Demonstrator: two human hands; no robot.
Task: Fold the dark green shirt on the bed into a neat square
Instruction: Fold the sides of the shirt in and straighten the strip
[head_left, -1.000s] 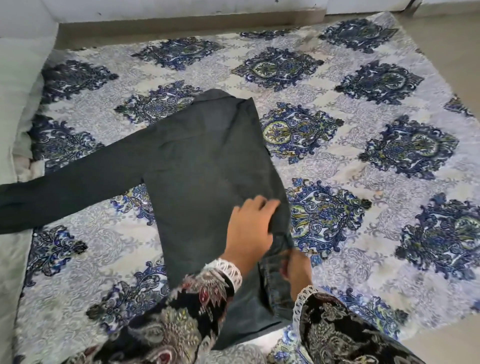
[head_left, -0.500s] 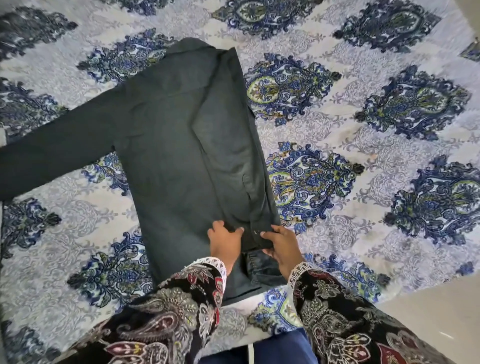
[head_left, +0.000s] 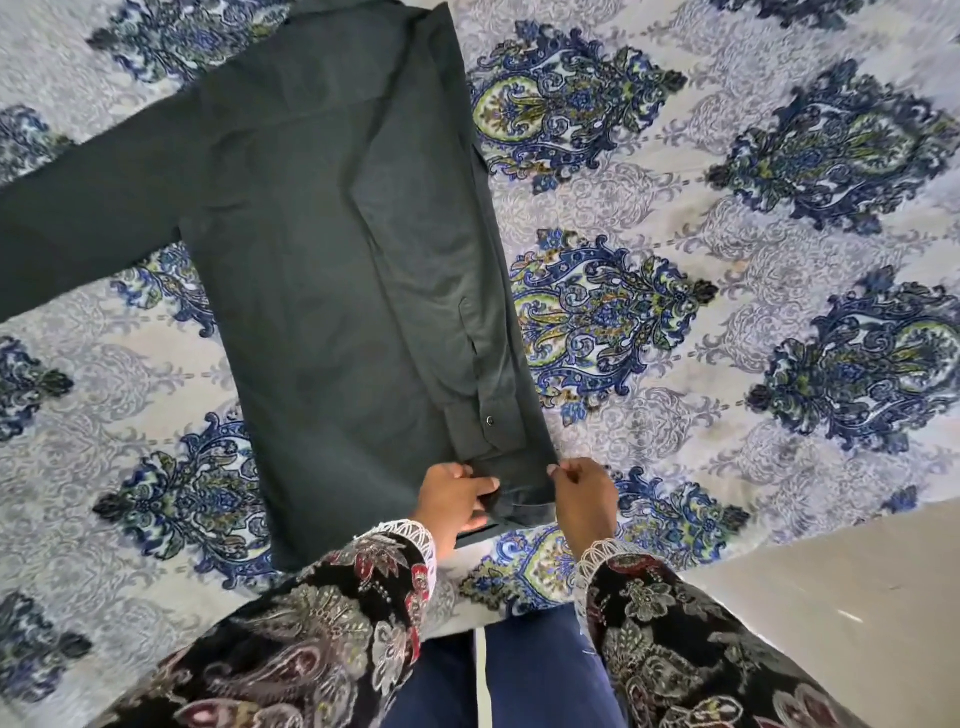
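Observation:
The dark green shirt (head_left: 322, 270) lies flat on the patterned bedspread (head_left: 675, 249), collar end far from me. Its right side is folded inward, and that sleeve runs straight down the folded strip with its buttoned cuff (head_left: 488, 431) near the hem. The other sleeve (head_left: 88, 218) stretches out to the left. My left hand (head_left: 453, 499) pinches the near end of the folded strip by the hem. My right hand (head_left: 584, 496) pinches the strip's right corner, fingers closed on the cloth.
The bed's near right corner ends at a pale floor (head_left: 831, 613). The blue and grey bedspread spreads wide on the right of the shirt and on the near left. My patterned sleeves and blue trousers (head_left: 519, 675) fill the bottom of the view.
The view has tipped down and closer to the shirt. My hands slid to the near hem, and the folded sleeve now lies straighter along the right strip with its cuff showing.

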